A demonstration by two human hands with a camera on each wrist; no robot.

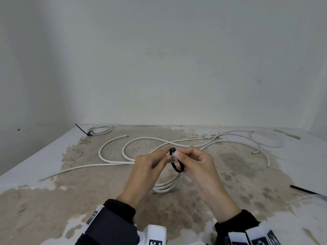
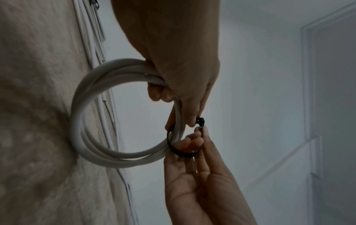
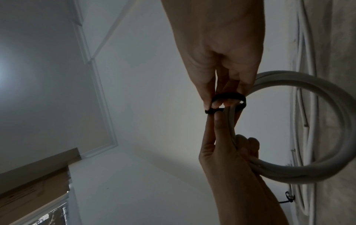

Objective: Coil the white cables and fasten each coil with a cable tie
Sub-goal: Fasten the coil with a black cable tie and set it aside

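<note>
A small coil of white cable (image 1: 165, 187) hangs upright above the table between my two hands. My left hand (image 1: 166, 157) grips the coil's top strands (image 2: 123, 71) with curled fingers, and its thumb and forefinger reach the tie's head (image 2: 201, 121). A black cable tie (image 1: 177, 167) is looped loosely around the coil's strands (image 3: 229, 99). My right hand (image 1: 178, 156) pinches the tie's strap beside the head, with two fingers inside the loop (image 2: 185, 153). Whether the tail is threaded through the head is hidden by the fingers.
Long loose white cables (image 1: 141, 138) snake across the worn table (image 1: 44, 209) behind my hands. A finished coil with a black tie (image 1: 100, 129) lies at the back left. A thinner cable (image 1: 265, 138) curls at the back right. A spare black tie (image 1: 307, 190) lies at the right edge.
</note>
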